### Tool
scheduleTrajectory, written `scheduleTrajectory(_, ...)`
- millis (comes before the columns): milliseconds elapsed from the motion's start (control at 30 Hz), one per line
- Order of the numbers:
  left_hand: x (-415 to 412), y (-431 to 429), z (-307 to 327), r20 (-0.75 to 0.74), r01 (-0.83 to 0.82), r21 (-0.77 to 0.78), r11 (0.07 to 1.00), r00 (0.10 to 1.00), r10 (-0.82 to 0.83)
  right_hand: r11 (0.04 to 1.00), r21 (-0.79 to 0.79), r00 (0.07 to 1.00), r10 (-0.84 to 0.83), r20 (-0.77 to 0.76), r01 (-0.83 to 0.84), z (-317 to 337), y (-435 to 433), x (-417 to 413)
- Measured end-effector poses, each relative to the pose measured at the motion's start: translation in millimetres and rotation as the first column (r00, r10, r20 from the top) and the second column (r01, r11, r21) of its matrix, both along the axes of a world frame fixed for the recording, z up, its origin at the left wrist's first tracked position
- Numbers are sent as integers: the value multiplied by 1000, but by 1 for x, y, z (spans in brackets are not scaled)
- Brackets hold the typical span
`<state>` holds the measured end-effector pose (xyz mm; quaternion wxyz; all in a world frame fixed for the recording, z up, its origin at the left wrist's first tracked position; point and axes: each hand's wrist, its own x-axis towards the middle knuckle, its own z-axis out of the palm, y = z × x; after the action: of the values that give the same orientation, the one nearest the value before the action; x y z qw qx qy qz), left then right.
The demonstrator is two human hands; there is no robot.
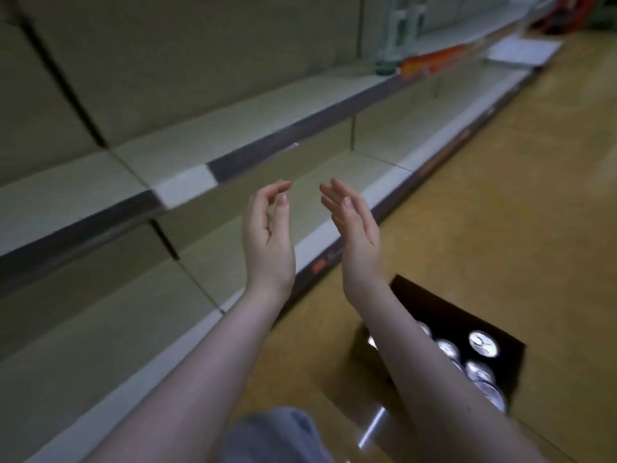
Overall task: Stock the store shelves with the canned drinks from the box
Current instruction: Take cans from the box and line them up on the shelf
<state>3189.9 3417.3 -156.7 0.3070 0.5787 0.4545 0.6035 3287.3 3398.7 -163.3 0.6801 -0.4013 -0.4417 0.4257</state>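
Observation:
My left hand [268,233] and my right hand [354,222] are raised side by side in front of the lowest shelf [233,262], palms facing each other, fingers relaxed, holding nothing. A dark cardboard box [444,315] stands on the floor at the lower right, partly hidden by my right forearm. Inside it are several canned drinks [483,343] seen from above, their silver tops showing. The shelf above [150,155] has a dark price strip along its front edge and bears no cans in this stretch.
A tan wooden floor [500,195] runs along the shelving to the right. Far along the upper shelf are an orange package [434,60] and pale bottles [400,25]. A white flat item [521,51] lies farther on. My knee in grey cloth [277,436] is at the bottom.

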Motion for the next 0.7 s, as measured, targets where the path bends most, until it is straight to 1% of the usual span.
scheduleTrajectory(100,62,-8,-29,5,103,-79,992,995,-103,994,-44,995,-98,1,98,-27,-15,62)
scheduleTrajectory(233,122,-26,-69,45,240,-180,954,971,-236,953,-140,963,-267,30,269,-81,-36,129)
scheduleTrajectory(333,139,-37,-90,44,254,-213,943,967,-250,903,-234,932,-357,55,360,-116,-50,160)
scheduleTrajectory(400,142,-42,-99,31,245,-240,939,969,-245,880,-268,919,-391,57,391,-129,-57,171)
scheduleTrajectory(600,153,-52,-105,-13,264,-286,921,960,-280,856,-279,899,-432,75,435,-143,-79,184)
scheduleTrajectory(700,167,-59,-105,-34,302,-306,903,944,-328,837,-295,884,-462,72,461,-146,-88,194)
